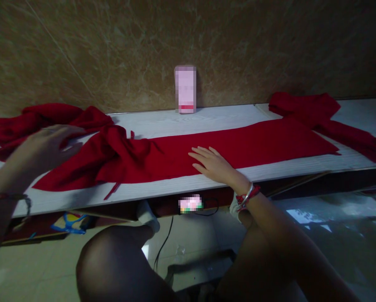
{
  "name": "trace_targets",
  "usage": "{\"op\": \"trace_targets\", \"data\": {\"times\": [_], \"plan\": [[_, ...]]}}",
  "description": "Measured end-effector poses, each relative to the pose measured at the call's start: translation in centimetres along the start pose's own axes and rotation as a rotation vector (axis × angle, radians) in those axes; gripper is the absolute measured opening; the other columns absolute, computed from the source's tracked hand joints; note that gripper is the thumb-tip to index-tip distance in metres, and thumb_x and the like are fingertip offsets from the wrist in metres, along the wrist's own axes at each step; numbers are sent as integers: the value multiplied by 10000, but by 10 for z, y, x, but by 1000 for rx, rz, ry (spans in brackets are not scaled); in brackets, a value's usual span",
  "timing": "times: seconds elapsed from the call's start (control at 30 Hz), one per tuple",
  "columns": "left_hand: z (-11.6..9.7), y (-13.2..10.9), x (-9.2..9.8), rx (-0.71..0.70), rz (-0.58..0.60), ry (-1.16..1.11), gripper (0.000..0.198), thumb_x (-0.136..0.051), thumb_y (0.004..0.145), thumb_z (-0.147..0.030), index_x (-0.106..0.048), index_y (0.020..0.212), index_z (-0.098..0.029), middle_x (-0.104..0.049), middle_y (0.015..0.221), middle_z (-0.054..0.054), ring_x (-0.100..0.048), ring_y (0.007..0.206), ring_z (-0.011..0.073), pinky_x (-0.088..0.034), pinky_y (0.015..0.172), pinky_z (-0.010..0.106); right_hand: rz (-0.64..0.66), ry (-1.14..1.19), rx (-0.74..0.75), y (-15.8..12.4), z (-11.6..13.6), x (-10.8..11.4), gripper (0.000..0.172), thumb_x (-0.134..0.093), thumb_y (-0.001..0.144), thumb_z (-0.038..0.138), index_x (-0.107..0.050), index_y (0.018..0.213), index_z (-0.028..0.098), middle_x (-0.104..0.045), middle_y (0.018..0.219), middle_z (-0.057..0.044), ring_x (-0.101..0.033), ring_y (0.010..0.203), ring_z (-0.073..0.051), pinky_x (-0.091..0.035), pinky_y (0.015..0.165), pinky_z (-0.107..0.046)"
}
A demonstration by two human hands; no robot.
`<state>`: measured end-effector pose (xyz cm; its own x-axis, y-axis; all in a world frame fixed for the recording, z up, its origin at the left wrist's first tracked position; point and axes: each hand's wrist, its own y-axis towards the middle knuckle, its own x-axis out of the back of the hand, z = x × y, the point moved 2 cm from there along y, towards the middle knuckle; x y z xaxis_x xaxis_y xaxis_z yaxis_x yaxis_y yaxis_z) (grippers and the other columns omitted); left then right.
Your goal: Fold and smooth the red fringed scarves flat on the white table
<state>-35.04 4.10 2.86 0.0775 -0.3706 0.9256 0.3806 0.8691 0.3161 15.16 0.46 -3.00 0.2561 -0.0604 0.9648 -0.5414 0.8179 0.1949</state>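
A long red cloth (257, 144) stretches along a narrow white board (156, 121). Its right part lies flat, while its left part is bunched into folds. My right hand (211, 163) rests palm down on the flat part near its middle, fingers spread. At the left, my left hand (49, 144) is over the gap between the bunched folds and a heap of red cloth (58, 111). Its thumb and fingers are apart with nothing visible between them; whether it touches the cloth is hard to see. Thin red strips show beside the folds.
Another crumpled red piece (304, 105) lies at the board's right end. A phone-like pink object (185, 88), blurred out, leans on the brown marbled wall (128, 46). Below the board are a blue and yellow packet (71, 222), a dark cable (164, 243) and my knees.
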Motion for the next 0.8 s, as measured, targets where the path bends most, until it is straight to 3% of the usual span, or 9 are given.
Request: {"op": "trace_targets", "data": {"times": [0.07, 0.1, 0.13, 0.2, 0.37, 0.6, 0.8], "plan": [[-103, 42, 10, -87, 9, -44, 472, -330, 908, -283, -429, 1331, -99, -495, 1350, 121, -448, 1219, 222, -343, 1016, 371, -20, 14, 5, -1, 0, 0, 430, -432, 925, 314, -487, 1339, 210, -451, 1432, -63, -379, 1329, -215, -274, 1108, -454], [-142, 58, 14, -168, 56, -34, 465, -324, 882, -240, -474, 1292, -78, -516, 1327, 152, -459, 1213, 235, -350, 1003, 387, -30, 22, 10, -1, 0, 0, 428, -434, 923, 307, -491, 1336, 210, -458, 1426, -67, -388, 1324, -220, -282, 1103, -464], [-169, 70, 18, -221, 116, -2, 465, -314, 856, -182, -508, 1269, -94, -523, 1328, 156, -459, 1219, 250, -341, 1000, 415, -42, 27, 20, -1, 0, 0, 424, -436, 920, 295, -496, 1331, 208, -467, 1419, -72, -394, 1319, -224, -285, 1101, -474], [-195, 84, 22, -298, 225, 84, 496, -281, 830, -97, -551, 1246, -126, -590, 1253, 148, -519, 1155, 253, -335, 981, 431, -76, 26, 58, -1, 2, 2, 409, -437, 914, 258, -516, 1312, 204, -493, 1398, -77, -394, 1318, -222, -263, 1111, -489], [-181, 84, 26, -253, 233, 121, 477, -327, 802, -114, -589, 1198, -66, -629, 1166, 189, -570, 1082, 273, -363, 954, 419, -125, 27, 222, 8, 25, 9, 349, -453, 915, 232, -584, 1234, 178, -552, 1341, -82, -400, 1309, -200, -207, 1140, -450], [-159, 68, 45, -94, 207, 164, 475, -340, 789, -141, -577, 1176, -1, -598, 1201, 203, -554, 1105, 282, -389, 970, 388, -90, 82, 337, 34, 70, -6, 314, -537, 886, 275, -633, 1145, 125, -623, 1232, -123, -529, 1173, -209, -345, 1066, -385], [-145, 64, 36, 47, 223, 153, 448, -319, 826, -125, -530, 1201, 3, -561, 1245, 204, -522, 1151, 289, -416, 943, 393, -35, 141, 340, 40, 69, -20, 297, -461, 898, 134, -658, 1121, 138, -649, 1211, -91, -545, 1166, -178, -363, 1058, -343]]}}
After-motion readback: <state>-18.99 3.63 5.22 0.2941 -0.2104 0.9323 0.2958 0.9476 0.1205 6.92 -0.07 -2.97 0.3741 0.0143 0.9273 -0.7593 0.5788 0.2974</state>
